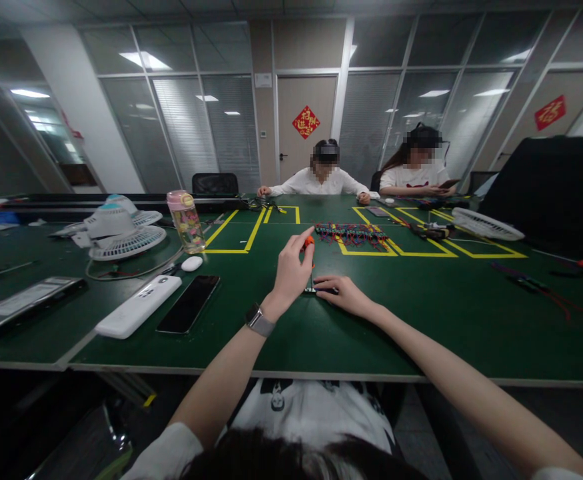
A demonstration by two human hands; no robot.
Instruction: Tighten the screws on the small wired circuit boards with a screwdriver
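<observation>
While our left hand (290,268) pinches a screwdriver (308,243), it points down at a board (310,291).
Our right hand (345,295) is at the board on the table (451,300); whether pinching, we cannot tell.

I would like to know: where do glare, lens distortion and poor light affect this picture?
In the head view, bright patches glare on the glass panels; the white pillar leans, likely from lens distortion; it is dark beneath the table; the piece by the right hand is too small to make out.
</observation>
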